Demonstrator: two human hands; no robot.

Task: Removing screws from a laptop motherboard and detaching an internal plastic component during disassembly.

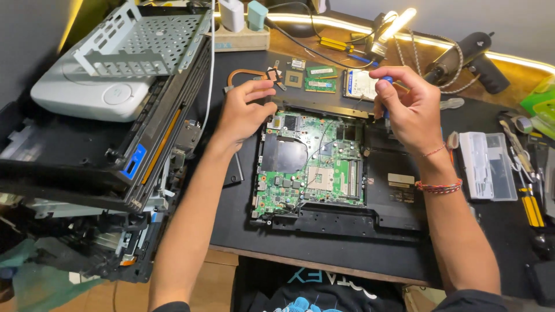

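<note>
Both bare forearms reach forward from the lower edge of the view. The left hand (245,110) is curled, fingers bent inward, thumb tucked alongside. The right hand (407,104) is raised, fingertips pinched together, two thin bracelets circling its wrist.

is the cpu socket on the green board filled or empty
Empty. The square socket on the green motherboard shows its bare pin grid, and a loose chip lies on the black mat above the laptop.
</note>
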